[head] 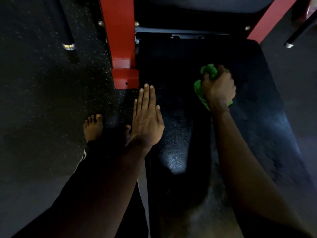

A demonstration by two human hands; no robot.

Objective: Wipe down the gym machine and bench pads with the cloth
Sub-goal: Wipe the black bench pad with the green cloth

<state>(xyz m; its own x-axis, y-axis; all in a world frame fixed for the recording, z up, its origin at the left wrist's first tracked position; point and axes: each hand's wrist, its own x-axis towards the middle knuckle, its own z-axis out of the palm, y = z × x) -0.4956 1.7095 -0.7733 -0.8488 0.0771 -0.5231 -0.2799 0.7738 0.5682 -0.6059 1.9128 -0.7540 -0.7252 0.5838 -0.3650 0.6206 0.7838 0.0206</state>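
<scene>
A person leans over a black bench pad on a red-framed gym machine, seen from a head-worn camera. The right hand, at about 2 o'clock from the middle of the view, is balled into a fist around a green cloth and pressed down on the pad. The cloth is bunched inside the curled fingers. One wad bulges out of the fist at 11 o'clock, a flap trails along the knuckles toward 7 o'clock, and a small corner shows beside the wrist at 5 o'clock. The rest of the cloth is hidden under the palm.

The left hand, near the centre of the view, holds nothing. Its fingers are straight and close together, pointing to 12 o'clock over the pad's left edge. Whether the palm touches the pad cannot be told.

Just beyond those fingertips, at 11 o'clock, stands the foot of a red steel post. A second red post rises at 1 o'clock past the pad's far corner. A bare foot rests on the speckled black rubber floor at 9 o'clock of the left hand. A chrome-tipped black bar hangs at 10 o'clock, well apart from both hands.
</scene>
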